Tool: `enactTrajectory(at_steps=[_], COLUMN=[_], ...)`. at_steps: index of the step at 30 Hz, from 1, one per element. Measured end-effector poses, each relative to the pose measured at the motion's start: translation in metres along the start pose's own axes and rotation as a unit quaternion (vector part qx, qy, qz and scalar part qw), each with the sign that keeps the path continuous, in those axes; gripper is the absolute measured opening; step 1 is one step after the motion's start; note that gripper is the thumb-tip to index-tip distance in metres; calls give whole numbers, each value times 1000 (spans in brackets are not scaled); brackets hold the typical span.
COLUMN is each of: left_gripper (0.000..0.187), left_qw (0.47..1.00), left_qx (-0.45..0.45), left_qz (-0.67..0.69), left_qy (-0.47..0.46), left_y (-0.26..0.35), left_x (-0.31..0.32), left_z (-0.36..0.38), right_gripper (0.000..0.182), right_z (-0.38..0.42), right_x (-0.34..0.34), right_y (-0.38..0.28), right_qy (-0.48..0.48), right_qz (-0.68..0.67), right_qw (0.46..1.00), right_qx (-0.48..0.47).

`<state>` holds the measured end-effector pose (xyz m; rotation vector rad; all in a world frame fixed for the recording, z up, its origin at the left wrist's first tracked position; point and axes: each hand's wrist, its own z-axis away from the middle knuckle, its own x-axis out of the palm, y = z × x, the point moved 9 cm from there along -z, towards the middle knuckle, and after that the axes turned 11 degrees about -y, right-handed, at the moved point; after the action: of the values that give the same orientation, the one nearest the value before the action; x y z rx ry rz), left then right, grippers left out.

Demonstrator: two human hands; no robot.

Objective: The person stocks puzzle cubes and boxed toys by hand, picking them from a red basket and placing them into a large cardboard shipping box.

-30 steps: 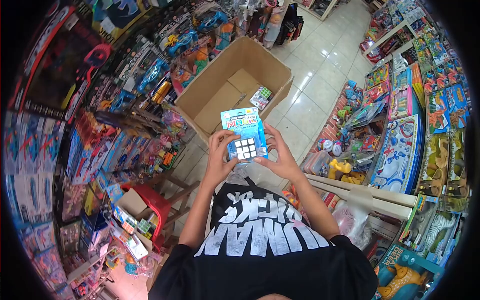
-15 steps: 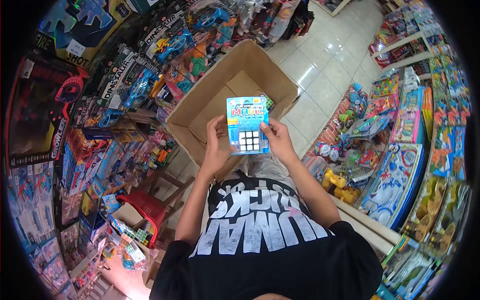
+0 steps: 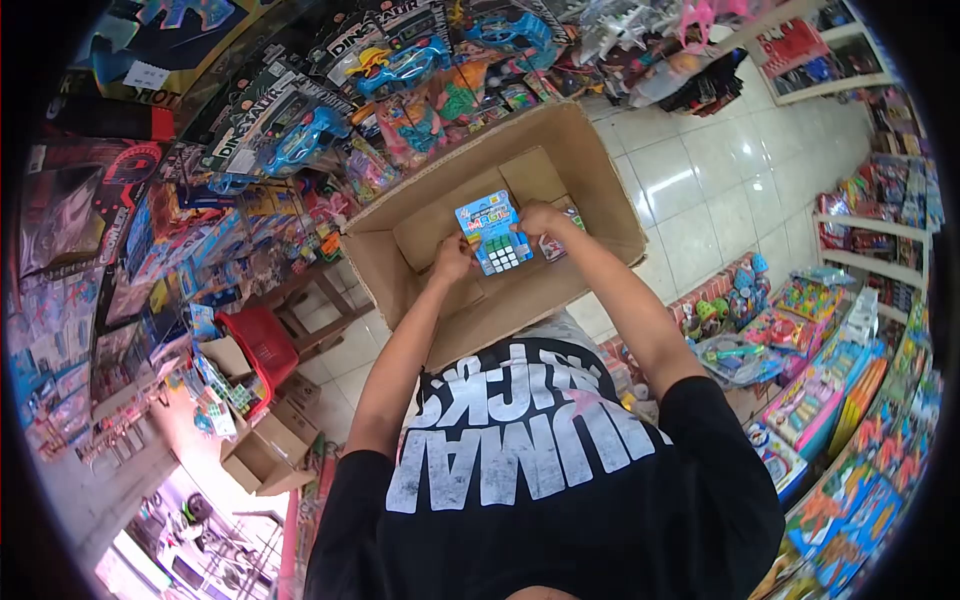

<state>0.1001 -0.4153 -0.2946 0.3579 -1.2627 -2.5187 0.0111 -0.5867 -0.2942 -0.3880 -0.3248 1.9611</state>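
A carded puzzle cube [image 3: 497, 236] in blue packaging marked "MAGIC" is between my two hands, inside the opening of a large cardboard box [image 3: 400, 318]. My left hand [image 3: 455, 258] grips the card's left edge. At its right edge, my right hand [image 3: 541, 222] has its fingers closed on the card. The cube's white and green faces show at the lower part of the pack. Another small package [image 3: 553, 247] lies in the box, partly hidden beneath my right forearm.
Hanging toy packs [image 3: 300, 135] crowd the left and far side. A red plastic chair [image 3: 258, 350] and a smaller open carton [image 3: 265, 455] stand at the left. Tiled floor [image 3: 690, 190] and shelves of toys [image 3: 800, 350] lie to the right.
Both hands have reached forward and down, carrying the carded puzzle cube from above the box's near edge into its opening. The view has shifted, and the second package shows more.
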Motion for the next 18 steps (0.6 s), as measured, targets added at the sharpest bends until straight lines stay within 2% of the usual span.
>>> enactTrajectory(at_steps=[1,2,3,4,5,7,8,9,10,11,14,16,17,18], left_gripper=[23,23,23,22,22,23,23,26,29,29,35,38,38,40], left_qw=[999,999,994,986,986,972,972,969,959,960,972,979,980,965], left_qx=[-41,-45,-95,-144,-149,-200,-202,-152,-100,-103,-113,-163,-163,-180], left_qz=[-7,-2,-44,-85,-79,-120,-116,-189,-263,-260,-204,-118,-117,-188], left_qy=[10,16,14,11,14,-43,-42,-38,-35,-33,-40,2,5,29], left_y=[-13,-19,-26,-35,-38,-48,-54,-67,-62,-68,-73,-95,-94,-75], left_x=[3,7,12,16,19,31,36,43,50,56,75,76,79,73], left_z=[-7,-14,-18,-20,-24,-31,-34,-44,-48,-49,-53,-64,-65,-58], right_gripper=[42,42,43,40,40,38,40,40,40,40,40,38,35,35], right_z=[-37,-76,-79,-80,-75,-26,-33,-46,-64,-77,-76,-62,-54,-62], right_x=[1,2,1,0,6,-24,-24,-28,-21,-10,-17,-22,-27,-26], right_y=[13,19,8,9,17,13,18,25,35,46,42,31,25,27], right_qy=[-8,1,9,31,25,202,147,143,66,-12,3,11,23,23], right_qz=[7,139,270,311,316,306,360,364,360,354,378,348,314,317], right_qw=[1000,990,962,950,948,930,921,920,930,935,926,937,949,948], right_qx=[-2,-23,-45,-24,-26,10,35,34,31,27,13,8,3,2])
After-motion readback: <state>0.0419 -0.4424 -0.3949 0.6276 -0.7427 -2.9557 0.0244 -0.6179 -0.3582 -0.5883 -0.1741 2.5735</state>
